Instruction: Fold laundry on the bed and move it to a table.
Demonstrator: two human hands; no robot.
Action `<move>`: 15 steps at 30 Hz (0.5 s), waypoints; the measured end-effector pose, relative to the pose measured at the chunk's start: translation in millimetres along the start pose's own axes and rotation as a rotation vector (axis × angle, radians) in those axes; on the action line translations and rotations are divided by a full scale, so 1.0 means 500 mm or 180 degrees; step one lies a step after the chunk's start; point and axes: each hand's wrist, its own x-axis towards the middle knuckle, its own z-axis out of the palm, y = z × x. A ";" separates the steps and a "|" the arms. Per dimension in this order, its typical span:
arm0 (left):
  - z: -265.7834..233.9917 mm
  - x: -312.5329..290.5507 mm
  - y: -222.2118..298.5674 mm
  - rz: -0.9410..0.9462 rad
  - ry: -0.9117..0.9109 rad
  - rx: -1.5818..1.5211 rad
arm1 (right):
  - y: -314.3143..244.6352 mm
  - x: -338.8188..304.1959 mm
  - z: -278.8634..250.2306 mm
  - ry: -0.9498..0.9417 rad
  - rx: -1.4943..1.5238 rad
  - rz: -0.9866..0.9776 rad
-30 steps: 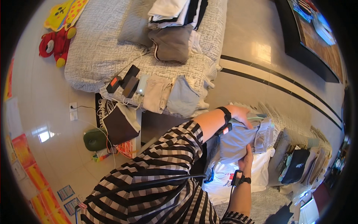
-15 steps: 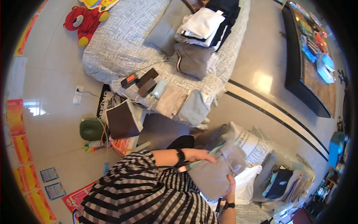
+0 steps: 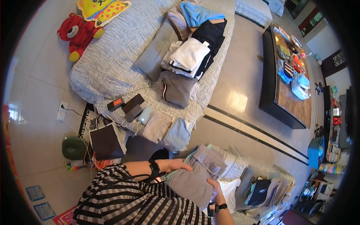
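Between my hands lies a folded grey garment (image 3: 197,182) with a mint green layer showing along its far left edge. My left hand (image 3: 176,165) grips its left side, thumb on top and the other fingers hidden beneath. On the right side, my right hand (image 3: 216,191) pinches the edge with its thumb on top. Behind the bundle is a patterned sofa cover (image 3: 234,165). White cloth (image 3: 229,189) sits just right of my right hand, and farther right are several folded clothes, among them a dark one (image 3: 259,192).
Ahead, a covered sofa (image 3: 112,63) bears a white folded stack (image 3: 190,54), a grey folded garment (image 3: 175,90), phones and boxes (image 3: 133,112), and beige cloth (image 3: 156,126). A brown bag (image 3: 108,141) stands at left. A cluttered low table (image 3: 279,93) is at right.
The view has swung up and to the right, so the sofa and its clothes appear lower and farther left. Both hands keep hold of the grey garment, which was blurred before.
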 end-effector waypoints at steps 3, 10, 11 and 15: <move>-0.009 -0.041 0.041 0.0029 0.0254 -0.0003 | -0.012 0.042 0.022 0.0344 -0.0194 0.0071; -0.070 -0.155 0.185 0.0209 0.0065 -0.0178 | -0.118 0.056 0.228 0.0388 -0.0181 -0.0104; -0.071 -0.186 0.216 0.0350 0.0222 -0.0170 | -0.142 0.068 0.258 0.0329 -0.0265 -0.0006; -0.125 -0.298 0.261 0.0616 0.0324 -0.0201 | -0.189 0.100 0.384 0.0083 -0.0560 0.0345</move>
